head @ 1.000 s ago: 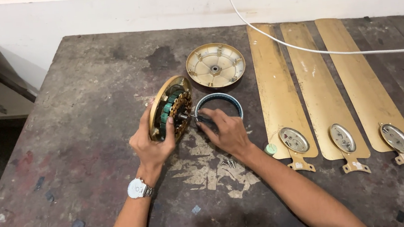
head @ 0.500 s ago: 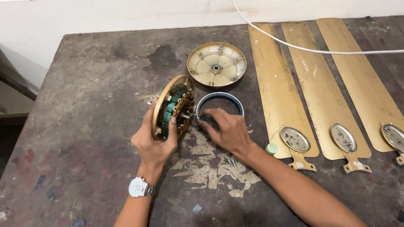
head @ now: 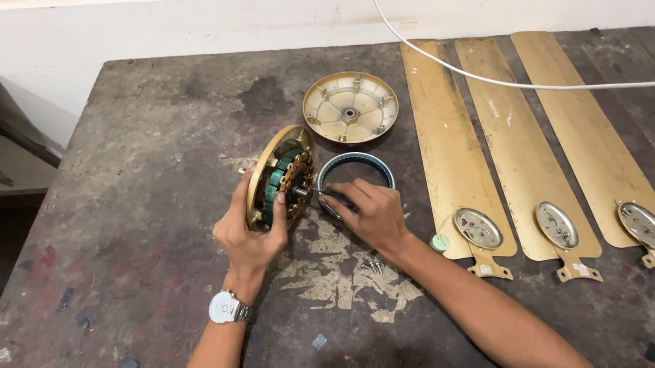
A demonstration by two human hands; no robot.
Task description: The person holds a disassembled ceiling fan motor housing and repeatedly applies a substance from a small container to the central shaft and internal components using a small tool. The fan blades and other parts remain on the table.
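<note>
Head view: since a second ago the left hand [head: 248,241] has tipped the fan motor [head: 280,178] more upright on the worktop [head: 137,147], exposing its green windings. Fingers curl around its gold rim. Its shaft points right, towards the right hand [head: 371,212], which pinches the shaft end beside the steel ring [head: 354,175].

Even, diffuse indoor light from above falls on the worn table [head: 125,189] and pale wall [head: 261,12]; both forearms cast only short, soft shadows. A mild sheen lies on the three golden fan blades [head: 501,133] and the round cover plate [head: 349,107], without harsh glare. Focus is sharp across the centre, the left edge beside the table falls into dim shadow, and slight wide-angle stretching appears toward the corners.
</note>
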